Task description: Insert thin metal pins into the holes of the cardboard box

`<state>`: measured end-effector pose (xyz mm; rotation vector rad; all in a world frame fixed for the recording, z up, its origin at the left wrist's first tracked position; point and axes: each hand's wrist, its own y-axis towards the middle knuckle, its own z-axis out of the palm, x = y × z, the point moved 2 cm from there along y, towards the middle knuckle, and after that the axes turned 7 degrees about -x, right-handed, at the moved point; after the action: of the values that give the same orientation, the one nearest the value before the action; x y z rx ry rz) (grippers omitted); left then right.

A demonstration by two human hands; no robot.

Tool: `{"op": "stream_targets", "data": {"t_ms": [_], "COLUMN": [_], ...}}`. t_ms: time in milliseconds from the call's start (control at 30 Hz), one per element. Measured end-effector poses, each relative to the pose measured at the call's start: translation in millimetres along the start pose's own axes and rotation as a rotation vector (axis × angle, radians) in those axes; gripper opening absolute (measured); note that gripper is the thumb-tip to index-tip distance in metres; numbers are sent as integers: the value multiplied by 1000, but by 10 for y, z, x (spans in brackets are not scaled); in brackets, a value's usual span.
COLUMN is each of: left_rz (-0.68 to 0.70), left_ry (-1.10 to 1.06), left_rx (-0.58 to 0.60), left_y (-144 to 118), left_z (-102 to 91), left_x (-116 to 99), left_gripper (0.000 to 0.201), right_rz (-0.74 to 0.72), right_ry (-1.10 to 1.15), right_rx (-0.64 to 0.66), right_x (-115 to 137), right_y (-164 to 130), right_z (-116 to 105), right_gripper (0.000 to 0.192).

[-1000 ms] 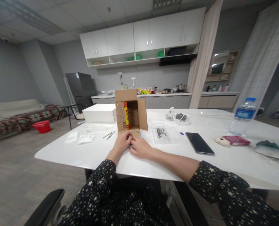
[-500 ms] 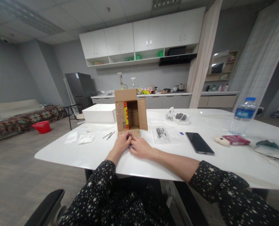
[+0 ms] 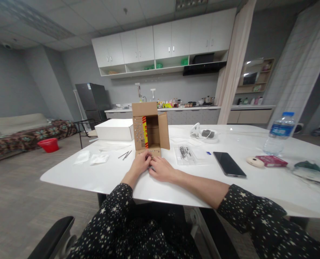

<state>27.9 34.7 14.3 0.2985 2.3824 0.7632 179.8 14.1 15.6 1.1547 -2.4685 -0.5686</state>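
Note:
An open cardboard box (image 3: 163, 132) stands on the white table in front of me, its mouth facing me. Small pale dots cover its left flap, beside a red and yellow strip. The lower front flap (image 3: 156, 152) lies toward me, with more dots along it. My left hand (image 3: 140, 163) rests at the near end of this flap, fingers curled and closed. Close against it, my right hand (image 3: 162, 169) has its fingers bent and pressed together. Whatever is between the fingertips is hidden or too small to name.
Thin metal tools (image 3: 127, 155) and white tissues (image 3: 99, 159) lie to the left, before a white box (image 3: 114, 129). On the right are a clear plastic case (image 3: 197, 158) with dark small parts, a phone (image 3: 229, 164), a maroon packet (image 3: 272, 160) and a water bottle (image 3: 280, 133).

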Motion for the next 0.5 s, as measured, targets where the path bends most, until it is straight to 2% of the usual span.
{"op": "stream_targets", "data": {"t_ms": [500], "left_rz": [8], "left_ry": [-15], "left_rx": [-11], "left_y": [-9], "left_z": [-18], "left_x": [-29], "left_gripper": [18], "right_rz": [3], "right_ry": [-11], "right_rx": [7], "right_x": [7], "right_y": [-1], "right_z": [-5], "right_gripper": [31]}}
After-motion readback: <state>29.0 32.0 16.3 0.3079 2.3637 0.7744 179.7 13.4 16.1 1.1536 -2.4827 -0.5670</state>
